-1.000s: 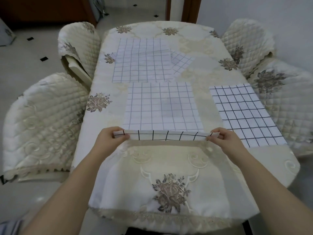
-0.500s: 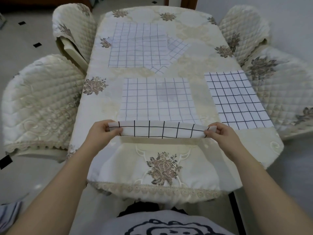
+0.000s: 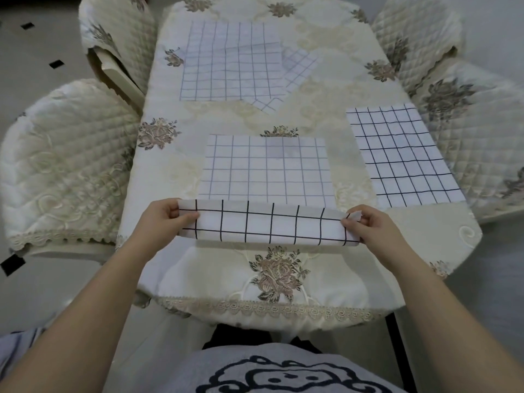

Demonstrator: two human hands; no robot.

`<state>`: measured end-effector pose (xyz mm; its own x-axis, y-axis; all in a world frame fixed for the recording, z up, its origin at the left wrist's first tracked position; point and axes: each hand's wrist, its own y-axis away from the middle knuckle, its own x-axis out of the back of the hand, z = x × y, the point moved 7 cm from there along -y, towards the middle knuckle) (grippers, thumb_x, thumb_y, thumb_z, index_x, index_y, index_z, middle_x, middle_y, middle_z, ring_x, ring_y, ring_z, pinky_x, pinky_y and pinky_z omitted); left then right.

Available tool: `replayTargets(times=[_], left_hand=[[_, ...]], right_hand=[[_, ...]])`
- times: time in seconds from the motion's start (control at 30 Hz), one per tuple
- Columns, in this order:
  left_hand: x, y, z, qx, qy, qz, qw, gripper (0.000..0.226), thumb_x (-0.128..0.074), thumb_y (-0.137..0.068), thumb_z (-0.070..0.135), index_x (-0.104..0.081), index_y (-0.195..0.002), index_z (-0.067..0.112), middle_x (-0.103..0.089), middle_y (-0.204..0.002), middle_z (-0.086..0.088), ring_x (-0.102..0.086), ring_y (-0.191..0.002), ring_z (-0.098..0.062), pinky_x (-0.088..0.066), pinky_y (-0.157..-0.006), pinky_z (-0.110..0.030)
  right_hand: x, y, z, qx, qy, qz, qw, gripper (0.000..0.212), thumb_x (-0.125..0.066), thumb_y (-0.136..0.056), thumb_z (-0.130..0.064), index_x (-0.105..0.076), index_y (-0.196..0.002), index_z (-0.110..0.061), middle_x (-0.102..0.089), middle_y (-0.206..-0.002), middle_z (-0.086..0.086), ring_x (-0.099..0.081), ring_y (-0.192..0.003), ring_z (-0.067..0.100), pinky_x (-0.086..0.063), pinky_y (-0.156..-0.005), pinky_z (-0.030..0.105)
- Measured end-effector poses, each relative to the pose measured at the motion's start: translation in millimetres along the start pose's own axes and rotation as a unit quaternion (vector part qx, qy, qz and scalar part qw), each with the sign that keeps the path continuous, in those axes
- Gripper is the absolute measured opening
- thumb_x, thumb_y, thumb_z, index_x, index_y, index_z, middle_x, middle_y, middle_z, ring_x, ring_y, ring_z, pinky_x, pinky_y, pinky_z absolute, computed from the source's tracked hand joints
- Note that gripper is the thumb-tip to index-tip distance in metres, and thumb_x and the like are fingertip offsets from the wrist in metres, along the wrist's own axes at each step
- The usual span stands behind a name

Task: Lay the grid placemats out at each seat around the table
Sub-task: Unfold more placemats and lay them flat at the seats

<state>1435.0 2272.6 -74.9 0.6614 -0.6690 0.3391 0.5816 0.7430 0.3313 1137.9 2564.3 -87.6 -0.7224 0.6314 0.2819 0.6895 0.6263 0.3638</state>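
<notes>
I hold the near edge of a white grid placemat (image 3: 266, 168) with both hands; that edge is curled back toward me, dark-lined side up, while the rest lies flat with its pale side showing. My left hand (image 3: 163, 222) pinches the left corner, my right hand (image 3: 368, 228) the right corner. Another placemat (image 3: 402, 154) with dark lines lies flat at the right seat. At the far left, a pale-lined placemat (image 3: 226, 61) overlaps a second one (image 3: 297, 69) that sits askew beneath it. All rest on the cream floral tablecloth (image 3: 283, 273).
Quilted cream chairs flank the table: two at the left (image 3: 65, 163) (image 3: 116, 32) and two at the right (image 3: 482, 131) (image 3: 416, 29). The table's near edge with lace trim (image 3: 269, 307) is right in front of my body. Tiled floor shows at the left.
My hands have pulled the placemat's near edge farther back toward me, so more of its dark-lined side shows. The view has tilted down and nearer to the table edge.
</notes>
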Motion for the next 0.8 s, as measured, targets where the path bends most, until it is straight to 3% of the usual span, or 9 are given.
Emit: replayTargets(times=[0.1, 0.27, 0.43, 0.53, 0.6, 0.67, 0.73, 0.8], left_hand=[[0.3, -13.5, 6.0, -0.008, -0.009, 0.015, 1.000, 0.011, -0.069, -0.084, 0.009, -0.072, -0.088, 0.019, -0.076, -0.079, 0.003, -0.073, -0.076, -0.017, -0.057, -0.076, -0.038], [-1.1, -45.0, 24.2, -0.022, 0.003, 0.033, 0.999, 0.016, -0.069, -0.084, 0.012, -0.070, -0.083, 0.027, -0.074, -0.071, 0.016, -0.068, -0.066, -0.001, -0.052, -0.064, -0.023], [-2.0, -87.3, 31.3, -0.006, 0.015, 0.039, 0.999, 0.011, -0.069, -0.084, 0.011, -0.071, -0.083, 0.022, -0.072, -0.065, 0.015, -0.067, -0.063, -0.001, -0.050, -0.057, -0.016], [-3.6, -111.1, 32.0, 0.006, 0.016, 0.046, 0.999, 0.009, -0.070, -0.083, 0.012, -0.072, -0.083, 0.021, -0.073, -0.069, 0.011, -0.068, -0.068, -0.006, -0.052, -0.063, -0.023], [-3.2, -127.2, 29.7, 0.021, 0.003, 0.053, 0.998, 0.002, -0.070, -0.083, 0.014, -0.072, -0.082, 0.015, -0.074, -0.078, -0.001, -0.067, -0.074, -0.017, -0.054, -0.072, -0.033], [-1.5, -143.0, 26.6, 0.031, -0.022, 0.056, 0.998, 0.025, -0.072, -0.078, 0.024, -0.070, -0.085, 0.001, -0.070, -0.083, -0.016, -0.063, -0.075, -0.022, -0.052, -0.074, -0.039], [-2.8, -156.7, 22.1, 0.051, -0.036, 0.050, 0.997, 0.046, -0.071, -0.070, 0.036, -0.065, -0.087, -0.006, -0.063, -0.078, -0.015, -0.058, -0.072, -0.021, -0.047, -0.070, -0.036], [-7.0, -168.8, 17.7, 0.067, -0.050, 0.047, 0.995, 0.041, -0.072, -0.074, 0.033, -0.063, -0.082, -0.006, -0.059, -0.074, -0.011, -0.056, -0.069, -0.019, -0.044, -0.068, -0.033]], right_hand=[[-0.6, -10.1, -6.3, 0.000, -0.015, 0.014, 1.000, 0.003, -0.066, -0.085, -0.009, -0.063, -0.085, -0.008, -0.063, -0.076, 0.004, -0.055, -0.075, 0.021, -0.042, -0.072, 0.038], [2.1, -39.2, -26.2, 0.008, -0.012, 0.041, 0.999, 0.005, -0.065, -0.086, -0.014, -0.066, -0.089, -0.011, -0.069, -0.086, 0.013, -0.063, -0.081, 0.024, -0.051, -0.079, 0.041], [2.8, -85.6, -39.8, -0.003, 0.001, 0.059, 0.998, 0.011, -0.066, -0.082, -0.021, -0.068, -0.088, -0.012, -0.069, -0.084, 0.008, -0.064, -0.080, 0.022, -0.052, -0.079, 0.042], [0.9, -115.0, -40.5, -0.016, 0.022, 0.065, 0.998, 0.035, -0.066, -0.070, -0.036, -0.064, -0.088, -0.006, -0.063, -0.080, 0.017, -0.057, -0.076, 0.022, -0.046, -0.074, 0.038], [-0.4, -134.4, -40.0, -0.019, 0.034, 0.068, 0.997, 0.044, -0.064, -0.068, -0.038, -0.061, -0.089, 0.000, -0.058, -0.077, 0.018, -0.054, -0.074, 0.021, -0.044, -0.072, 0.037], [-0.6, -152.9, -39.1, -0.023, 0.050, 0.074, 0.996, 0.044, -0.064, -0.070, -0.037, -0.059, -0.089, 0.004, -0.055, -0.076, 0.011, -0.051, -0.072, 0.020, -0.042, -0.070, 0.035], [-2.5, -167.8, -37.9, -0.027, 0.069, 0.074, 0.995, 0.042, -0.064, -0.076, -0.032, -0.056, -0.089, 0.007, -0.052, -0.075, 0.009, -0.047, -0.070, 0.019, -0.038, -0.068, 0.033], [-4.5, -180.1, -36.8, -0.036, 0.083, 0.079, 0.993, 0.040, -0.064, -0.078, -0.030, -0.053, -0.085, 0.008, -0.049, -0.074, 0.009, -0.045, -0.068, 0.018, -0.035, -0.066, 0.030]])
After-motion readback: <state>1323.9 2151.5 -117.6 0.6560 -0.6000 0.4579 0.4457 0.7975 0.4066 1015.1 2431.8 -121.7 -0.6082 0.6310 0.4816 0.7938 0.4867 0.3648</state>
